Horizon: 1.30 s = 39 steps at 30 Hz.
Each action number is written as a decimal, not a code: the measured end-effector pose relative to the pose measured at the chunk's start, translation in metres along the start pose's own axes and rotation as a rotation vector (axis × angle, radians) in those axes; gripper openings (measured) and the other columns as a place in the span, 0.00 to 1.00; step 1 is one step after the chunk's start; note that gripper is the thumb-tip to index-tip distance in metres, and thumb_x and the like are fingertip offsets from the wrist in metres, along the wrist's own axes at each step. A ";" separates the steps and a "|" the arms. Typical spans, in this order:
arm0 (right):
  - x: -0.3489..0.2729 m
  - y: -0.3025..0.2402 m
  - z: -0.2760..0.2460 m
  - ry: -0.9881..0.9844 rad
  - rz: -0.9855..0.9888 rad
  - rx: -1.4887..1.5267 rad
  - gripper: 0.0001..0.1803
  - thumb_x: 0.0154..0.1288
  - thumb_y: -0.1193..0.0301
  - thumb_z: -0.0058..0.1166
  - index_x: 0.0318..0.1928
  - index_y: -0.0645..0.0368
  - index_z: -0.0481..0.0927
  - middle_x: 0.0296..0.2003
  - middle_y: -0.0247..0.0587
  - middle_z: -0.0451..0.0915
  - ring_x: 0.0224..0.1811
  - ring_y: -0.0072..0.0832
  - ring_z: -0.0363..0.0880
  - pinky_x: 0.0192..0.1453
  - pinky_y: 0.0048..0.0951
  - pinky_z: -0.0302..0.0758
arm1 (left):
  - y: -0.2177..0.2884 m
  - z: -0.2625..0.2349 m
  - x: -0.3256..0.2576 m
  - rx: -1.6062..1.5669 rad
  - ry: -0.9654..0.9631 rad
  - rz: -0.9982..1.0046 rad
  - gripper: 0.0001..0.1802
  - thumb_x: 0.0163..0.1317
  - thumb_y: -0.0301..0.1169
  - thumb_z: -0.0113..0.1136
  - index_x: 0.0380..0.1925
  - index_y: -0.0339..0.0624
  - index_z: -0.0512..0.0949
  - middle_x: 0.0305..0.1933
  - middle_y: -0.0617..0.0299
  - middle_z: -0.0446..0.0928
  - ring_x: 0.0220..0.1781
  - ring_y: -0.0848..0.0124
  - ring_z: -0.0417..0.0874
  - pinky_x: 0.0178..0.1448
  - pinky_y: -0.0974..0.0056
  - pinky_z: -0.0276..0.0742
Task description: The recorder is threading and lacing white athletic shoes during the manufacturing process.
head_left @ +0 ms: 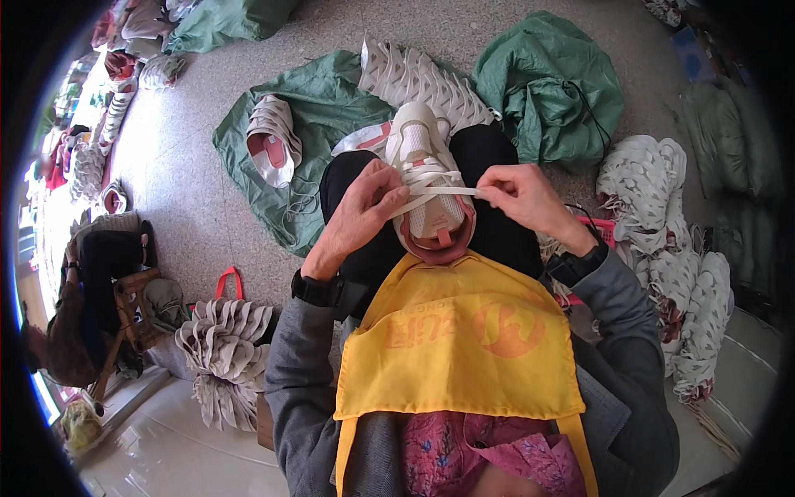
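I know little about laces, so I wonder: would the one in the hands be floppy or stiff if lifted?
The lace would probably be floppy: it looks thin and bends as it crosses the shoe. It's likely light, being narrow. It seems unlikely to roll, since it looks flat between the left hand and right hand.

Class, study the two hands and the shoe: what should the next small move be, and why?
Probably a gentle outward pull with the right hand while the left hand holds steady: the white lace runs nearly straight between them, across the shoe, and the strands just toward the toe look not yet snug.
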State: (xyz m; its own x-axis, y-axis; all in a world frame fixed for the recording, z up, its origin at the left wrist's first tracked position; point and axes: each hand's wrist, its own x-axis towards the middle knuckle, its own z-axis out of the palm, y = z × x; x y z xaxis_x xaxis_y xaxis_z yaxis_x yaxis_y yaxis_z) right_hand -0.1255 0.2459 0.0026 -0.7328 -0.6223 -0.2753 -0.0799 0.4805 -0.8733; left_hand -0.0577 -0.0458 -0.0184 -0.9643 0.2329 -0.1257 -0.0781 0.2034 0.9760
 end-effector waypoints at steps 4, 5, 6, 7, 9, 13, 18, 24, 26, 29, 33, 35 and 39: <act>-0.021 0.006 -0.021 -0.042 -0.009 0.110 0.06 0.72 0.74 0.58 0.37 0.64 0.83 0.25 0.24 0.76 0.25 0.10 0.71 0.29 0.17 0.68 | -0.021 0.004 -0.003 -0.043 0.035 0.025 0.11 0.65 0.29 0.67 0.34 0.35 0.73 0.39 0.63 0.66 0.36 0.74 0.69 0.41 0.67 0.70; -0.029 0.006 -0.030 -0.070 0.022 0.125 0.06 0.72 0.74 0.57 0.36 0.63 0.83 0.25 0.24 0.76 0.26 0.10 0.71 0.30 0.17 0.68 | -0.024 0.006 -0.003 -0.059 0.046 0.037 0.12 0.64 0.28 0.68 0.35 0.35 0.73 0.39 0.63 0.67 0.35 0.74 0.70 0.41 0.67 0.71; -0.034 0.015 -0.045 -0.072 0.072 0.106 0.07 0.72 0.73 0.58 0.36 0.63 0.83 0.25 0.22 0.75 0.25 0.09 0.69 0.28 0.16 0.66 | -0.024 0.008 -0.005 -0.049 0.074 0.046 0.12 0.62 0.27 0.69 0.36 0.36 0.73 0.38 0.63 0.68 0.35 0.74 0.71 0.40 0.67 0.72; -0.039 0.021 -0.052 -0.040 0.110 0.103 0.07 0.72 0.73 0.59 0.36 0.63 0.83 0.25 0.22 0.74 0.25 0.08 0.69 0.28 0.16 0.66 | -0.022 0.011 -0.004 -0.039 0.096 0.063 0.12 0.61 0.25 0.69 0.36 0.36 0.73 0.37 0.63 0.69 0.34 0.74 0.73 0.40 0.67 0.73; -0.042 0.033 -0.055 0.021 0.184 0.096 0.07 0.72 0.72 0.59 0.37 0.63 0.83 0.25 0.22 0.74 0.25 0.08 0.69 0.27 0.17 0.65 | -0.019 0.015 -0.004 -0.026 0.151 0.094 0.14 0.59 0.24 0.70 0.37 0.36 0.72 0.36 0.62 0.70 0.34 0.74 0.75 0.39 0.67 0.75; -0.013 0.003 -0.019 0.222 -0.038 -0.171 0.06 0.67 0.74 0.64 0.40 0.64 0.82 0.26 0.25 0.77 0.22 0.09 0.70 0.25 0.18 0.66 | -0.014 0.024 -0.011 -0.006 0.245 0.103 0.14 0.59 0.24 0.71 0.37 0.36 0.72 0.33 0.61 0.72 0.32 0.73 0.77 0.36 0.67 0.76; 0.029 -0.028 0.018 0.236 -0.401 -0.318 0.08 0.64 0.76 0.66 0.42 0.64 0.82 0.36 0.36 0.81 0.25 0.19 0.76 0.28 0.24 0.71 | 0.002 0.025 -0.023 0.092 0.236 -0.007 0.13 0.58 0.23 0.72 0.33 0.36 0.73 0.30 0.61 0.74 0.28 0.73 0.78 0.33 0.67 0.75; 0.044 -0.028 0.019 0.089 -0.357 -0.229 0.06 0.67 0.77 0.61 0.43 0.65 0.81 0.34 0.34 0.81 0.30 0.16 0.77 0.33 0.25 0.73 | -0.001 0.027 -0.025 0.095 0.270 0.000 0.11 0.58 0.22 0.72 0.28 0.36 0.75 0.26 0.62 0.77 0.26 0.75 0.79 0.31 0.68 0.74; 0.044 -0.031 0.017 -0.063 -0.158 0.010 0.05 0.67 0.77 0.62 0.42 0.65 0.82 0.34 0.34 0.82 0.30 0.15 0.77 0.33 0.25 0.74 | 0.000 0.026 -0.024 0.051 0.262 -0.032 0.11 0.58 0.22 0.72 0.27 0.36 0.75 0.25 0.62 0.78 0.26 0.75 0.79 0.30 0.68 0.74; 0.050 -0.019 0.017 -0.187 -0.016 0.334 0.07 0.65 0.76 0.64 0.42 0.65 0.83 0.35 0.34 0.85 0.30 0.14 0.78 0.34 0.24 0.75 | -0.002 0.026 -0.022 0.016 0.253 -0.028 0.10 0.59 0.22 0.71 0.27 0.36 0.75 0.25 0.61 0.78 0.26 0.77 0.79 0.30 0.69 0.73; 0.043 -0.018 0.019 -0.096 -0.117 0.258 0.13 0.63 0.79 0.65 0.48 0.63 0.80 0.32 0.26 0.78 0.29 0.10 0.72 0.33 0.19 0.72 | 0.001 0.022 -0.026 -0.130 0.195 -0.103 0.10 0.64 0.22 0.67 0.33 0.39 0.73 0.28 0.67 0.77 0.29 0.81 0.77 0.33 0.73 0.71; 0.036 -0.023 0.022 -0.037 -0.169 0.100 0.16 0.62 0.80 0.65 0.50 0.62 0.79 0.32 0.25 0.76 0.28 0.11 0.69 0.33 0.18 0.70 | -0.003 0.020 -0.029 -0.383 0.163 -0.098 0.10 0.67 0.22 0.65 0.37 0.42 0.71 0.31 0.72 0.75 0.32 0.85 0.73 0.36 0.75 0.68; 0.034 -0.019 0.033 0.095 -0.235 -0.068 0.18 0.57 0.79 0.66 0.48 0.62 0.77 0.35 0.33 0.77 0.26 0.15 0.71 0.32 0.21 0.71 | 0.012 0.006 -0.042 -0.404 0.176 -0.150 0.11 0.68 0.20 0.62 0.38 0.45 0.69 0.31 0.74 0.72 0.32 0.85 0.70 0.37 0.75 0.65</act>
State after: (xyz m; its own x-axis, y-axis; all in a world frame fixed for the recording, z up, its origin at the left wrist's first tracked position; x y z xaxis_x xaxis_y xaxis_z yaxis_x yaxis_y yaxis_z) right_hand -0.1264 0.1956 -0.0036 -0.7484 -0.6627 -0.0267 -0.2980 0.3721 -0.8791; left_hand -0.0163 -0.0473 -0.0029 -0.9604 0.0573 -0.2727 -0.2786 -0.1729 0.9447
